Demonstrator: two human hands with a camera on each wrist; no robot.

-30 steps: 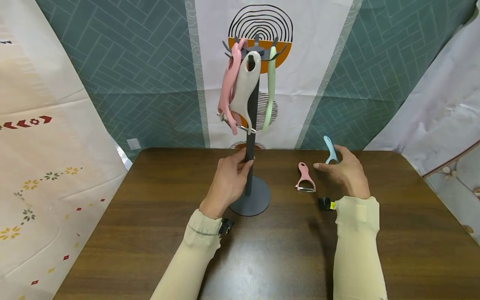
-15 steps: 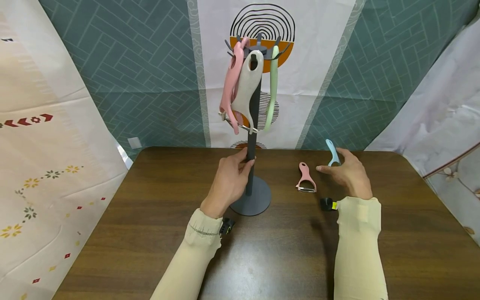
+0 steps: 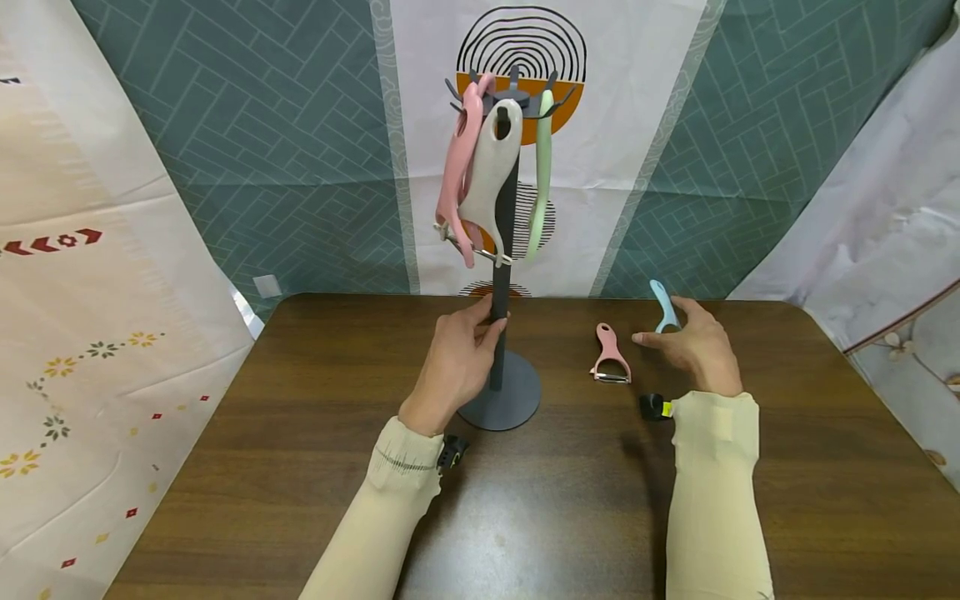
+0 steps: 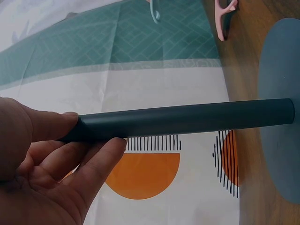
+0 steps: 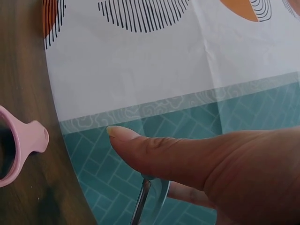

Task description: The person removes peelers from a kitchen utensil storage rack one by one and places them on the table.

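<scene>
My left hand (image 3: 457,358) pinches the dark grey pole (image 4: 187,117) of an upright stand between thumb and fingers, above its round base (image 3: 517,400). On the stand's top hooks hang a pink peeler (image 3: 457,175), a cream peeler (image 3: 483,183) and a light green peeler (image 3: 542,183); more pink shows behind them. Out to the right, my right hand (image 3: 697,346) pinches a light blue peeler (image 3: 664,304), its handle pointing up and away. In the right wrist view the thumb covers much of it, leaving its metal blade (image 5: 140,204) showing below.
Another pink peeler (image 3: 609,350) lies on the brown wooden table (image 3: 315,467), between the stand and my right hand. A patterned cloth (image 3: 300,167) hangs behind the table's back edge, and pale cloths (image 3: 885,250) hang at both sides.
My right hand has shifted slightly right and lower in the head view with the light blue peeler. My left hand stays on the pole, and the hanging peelers stay in place.
</scene>
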